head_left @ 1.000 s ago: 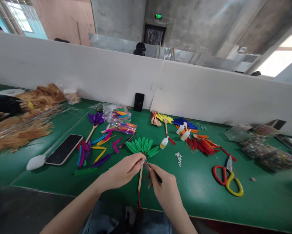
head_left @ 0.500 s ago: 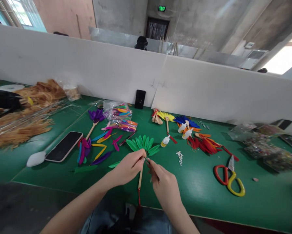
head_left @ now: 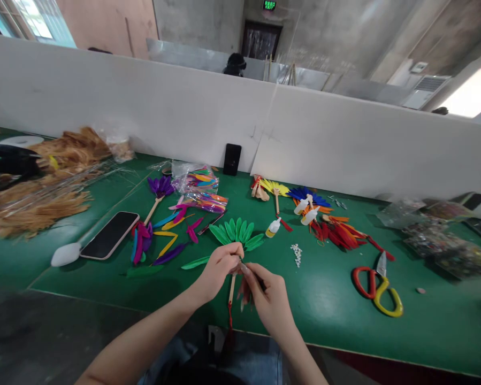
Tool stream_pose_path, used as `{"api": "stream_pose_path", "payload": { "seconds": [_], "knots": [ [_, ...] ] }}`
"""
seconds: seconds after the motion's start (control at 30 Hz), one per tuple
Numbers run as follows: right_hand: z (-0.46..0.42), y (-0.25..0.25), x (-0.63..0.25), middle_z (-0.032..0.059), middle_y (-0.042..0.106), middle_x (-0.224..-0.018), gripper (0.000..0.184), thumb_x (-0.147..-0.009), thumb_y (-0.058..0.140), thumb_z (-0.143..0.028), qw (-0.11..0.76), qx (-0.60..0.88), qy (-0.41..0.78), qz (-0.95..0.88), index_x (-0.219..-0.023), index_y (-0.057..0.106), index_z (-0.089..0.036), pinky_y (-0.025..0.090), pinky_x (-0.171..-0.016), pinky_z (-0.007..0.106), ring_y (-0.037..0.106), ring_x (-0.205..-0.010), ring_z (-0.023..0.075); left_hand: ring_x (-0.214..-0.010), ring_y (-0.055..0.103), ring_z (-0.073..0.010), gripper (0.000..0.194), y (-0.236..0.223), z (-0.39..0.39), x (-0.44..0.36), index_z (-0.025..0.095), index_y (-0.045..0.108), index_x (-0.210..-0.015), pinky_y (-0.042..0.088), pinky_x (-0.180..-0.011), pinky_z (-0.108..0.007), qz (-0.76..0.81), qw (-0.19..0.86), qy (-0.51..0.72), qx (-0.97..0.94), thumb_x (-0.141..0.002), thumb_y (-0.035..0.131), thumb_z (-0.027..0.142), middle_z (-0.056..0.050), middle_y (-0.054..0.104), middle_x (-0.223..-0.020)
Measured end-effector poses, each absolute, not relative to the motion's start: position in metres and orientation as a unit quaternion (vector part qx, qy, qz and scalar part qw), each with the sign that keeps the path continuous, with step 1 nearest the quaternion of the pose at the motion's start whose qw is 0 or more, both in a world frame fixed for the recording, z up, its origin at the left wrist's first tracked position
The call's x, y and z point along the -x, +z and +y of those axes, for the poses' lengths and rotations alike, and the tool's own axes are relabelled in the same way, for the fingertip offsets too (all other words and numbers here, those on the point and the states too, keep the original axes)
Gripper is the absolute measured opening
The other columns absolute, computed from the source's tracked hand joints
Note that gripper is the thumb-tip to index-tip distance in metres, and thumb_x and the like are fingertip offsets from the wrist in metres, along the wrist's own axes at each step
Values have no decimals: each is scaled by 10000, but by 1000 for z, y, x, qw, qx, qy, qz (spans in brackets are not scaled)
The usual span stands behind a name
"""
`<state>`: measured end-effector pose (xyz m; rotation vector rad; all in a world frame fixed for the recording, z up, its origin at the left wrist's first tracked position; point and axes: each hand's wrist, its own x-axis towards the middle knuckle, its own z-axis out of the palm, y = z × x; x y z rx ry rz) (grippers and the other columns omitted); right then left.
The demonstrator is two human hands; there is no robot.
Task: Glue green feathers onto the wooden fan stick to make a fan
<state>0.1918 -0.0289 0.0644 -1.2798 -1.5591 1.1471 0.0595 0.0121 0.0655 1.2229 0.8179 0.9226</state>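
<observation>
The green feather fan (head_left: 237,236) is pinched at its hub in the left hand's (head_left: 219,267) grip; the right hand (head_left: 264,299) grasps a thin tool, best kept steady and fine at the hub.

A green table (head_left: 328,315) carries a black phone (head_left: 109,235) at nine o'clock, loose coloured feathers (head_left: 163,238) just beside it, and a clear bag of feathers (head_left: 196,187) at eleven. Straw-coloured fibres (head_left: 35,203) pile far at nine. A small glue bottle (head_left: 272,228) and white beads (head_left: 296,254) lie at one, red-and-yellow scissors (head_left: 376,291) at three, a white partition (head_left: 144,107) at twelve
</observation>
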Motion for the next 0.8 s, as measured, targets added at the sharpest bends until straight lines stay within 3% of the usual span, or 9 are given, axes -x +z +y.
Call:
{"api": "stream_pose_path", "payload": {
  "seconds": [0.13,0.33,0.57,0.8],
  "knots": [
    [-27,62,-191,-27,541,-473,394,-843,459,-500,415,459,582,-529,-812,607,-136,352,-336,160,492,-354,83,-450,282,-83,107,65,9,-62,180,362,-615,206,-443,-216,364,652,413,-521,-687,386,256,55,319,-493],
    [-27,60,-188,-60,488,-404,364,-808,531,-492,447,405,671,-431,-770,597,-136,303,-286,133,407,-284,50,-458,297,-83,134,70,3,-67,181,364,-639,226,-453,-210,341,655,442,-509,-732,374,277,50,369,-505],
    [-27,61,-188,-54,499,-411,320,-822,543,-445,478,408,652,-424,-777,597,-133,323,-292,132,449,-297,59,-522,317,-91,182,71,-2,-69,184,357,-677,282,-504,-217,361,593,456,-557,-844,341,253,47,348,-584],
    [-31,68,-196,-22,534,-476,336,-861,468,-433,445,491,516,-543,-832,635,-143,366,-350,165,508,-371,89,-572,317,-108,194,80,2,-56,182,359,-680,282,-544,-240,372,542,389,-645,-854,321,259,40,329,-618]
  ]
}}
